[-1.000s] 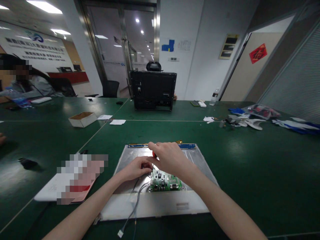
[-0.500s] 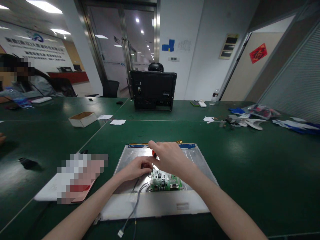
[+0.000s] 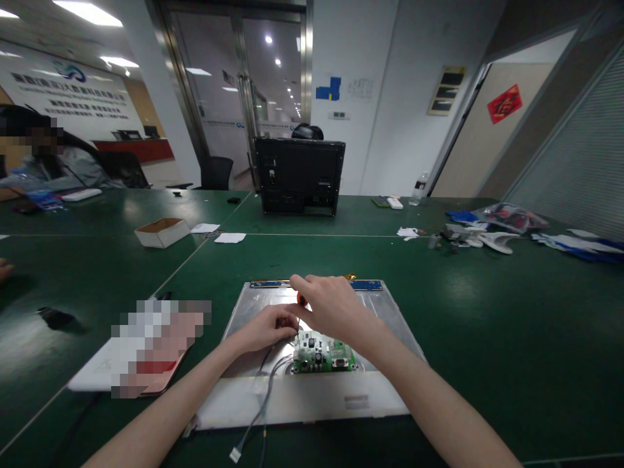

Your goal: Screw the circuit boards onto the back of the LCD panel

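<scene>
One white plug (image 3: 234, 455); one left hand (image 3: 273, 327), fingers curled by the shaft of one red-handled tool (image 3: 301, 299), can't tell if pinching; one green board (image 3: 319, 357) on one panel (image 3: 251, 302); one right hand (image 3: 334, 311), fingers wrapped round the handle.

Orange-red on the screwdriver handle (image 3: 301, 299) in my right hand (image 3: 334, 309)! At six o'clock from it, a green circuit board (image 3: 319, 354), dotted black and white. Silver on the panel (image 3: 381, 302), a blue strip (image 3: 369, 285) along twelve, a white band (image 3: 312, 396) across six. Grey cables (image 3: 269, 391) toward seven, white plug (image 3: 234, 454). Dark green table (image 3: 472, 364), pale seam lines (image 3: 312, 235); black monitor (image 3: 299, 175) at twelve.
</scene>
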